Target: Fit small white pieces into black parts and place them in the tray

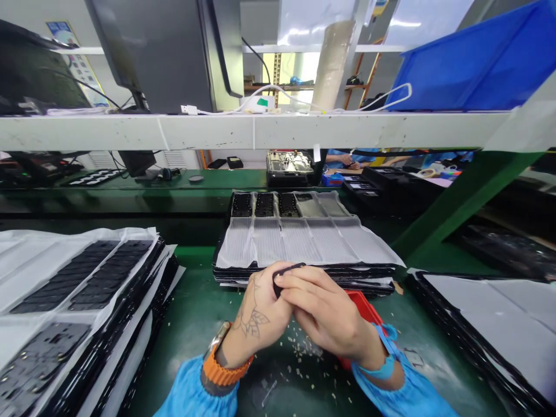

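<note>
A small black part (pixel 284 275) is held between my two hands, near the front edge of the middle tray stack. My left hand (pixel 264 304) is wrapped round it from the left, an orange band at its wrist. The fingertips of my right hand (pixel 325 307) press on the part from the right. Much of the part is hidden by my fingers. Behind my hands, the middle stack of trays (pixel 295 240) has a white liner with several black parts in its back row. Small pale scraps (pixel 304 347) lie scattered on the green table (pixel 191 336) below my hands.
Stacked trays with black parts (pixel 95 272) stand at the left; another lined stack (pixel 490 313) is at the right. A red container (pixel 365 307) sits partly behind my right hand. Above runs a white shelf (pixel 286 132) with a monitor and blue bin (pixel 473 63). A person's hands (pixel 347 160) show farther back.
</note>
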A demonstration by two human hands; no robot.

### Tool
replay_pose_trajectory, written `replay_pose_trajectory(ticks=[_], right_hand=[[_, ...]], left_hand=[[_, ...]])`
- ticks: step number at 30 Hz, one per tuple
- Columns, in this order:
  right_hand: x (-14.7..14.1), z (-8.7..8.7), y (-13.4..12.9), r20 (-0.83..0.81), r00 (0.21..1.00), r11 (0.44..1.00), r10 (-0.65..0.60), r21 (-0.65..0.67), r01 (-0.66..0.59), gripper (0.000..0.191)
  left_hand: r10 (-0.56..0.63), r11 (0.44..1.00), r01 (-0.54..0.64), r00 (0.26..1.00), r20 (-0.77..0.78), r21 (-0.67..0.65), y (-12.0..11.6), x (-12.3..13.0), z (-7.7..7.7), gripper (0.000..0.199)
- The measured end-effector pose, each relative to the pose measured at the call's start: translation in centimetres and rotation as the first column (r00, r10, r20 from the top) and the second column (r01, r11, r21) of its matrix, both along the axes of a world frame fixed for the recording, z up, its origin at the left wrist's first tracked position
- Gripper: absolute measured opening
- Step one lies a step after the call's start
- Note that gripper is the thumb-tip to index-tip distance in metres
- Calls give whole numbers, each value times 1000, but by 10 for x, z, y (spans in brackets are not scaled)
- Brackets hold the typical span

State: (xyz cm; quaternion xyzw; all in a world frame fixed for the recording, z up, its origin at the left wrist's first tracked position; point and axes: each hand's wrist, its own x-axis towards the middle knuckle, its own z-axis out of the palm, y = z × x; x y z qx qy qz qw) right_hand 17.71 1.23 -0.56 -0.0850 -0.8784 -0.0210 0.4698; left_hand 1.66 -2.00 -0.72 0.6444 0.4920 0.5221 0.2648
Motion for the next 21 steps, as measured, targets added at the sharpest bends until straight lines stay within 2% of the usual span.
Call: replay_pose_trajectory(ticks=[5, 11, 16, 21], right_hand=[[-1, -4, -4, 1, 999, 998, -44, -35, 44, 33], [0, 6, -8, 47, 998, 996, -53, -70, 56, 30], [0, 10, -10, 51, 997, 995, -60, -71, 63, 31], [1, 10, -7, 43, 997, 998, -65, -22, 66, 32]], left_hand=[[59, 997, -61, 997, -56, -49, 1, -1, -3, 37], [-104, 994, 103, 994, -29, -44, 0, -1, 8, 26], [-92, 993, 87, 994, -62, -80, 1, -1, 7, 31], [-128, 989, 123, 990, -57, -83, 4, -2, 4, 29]])
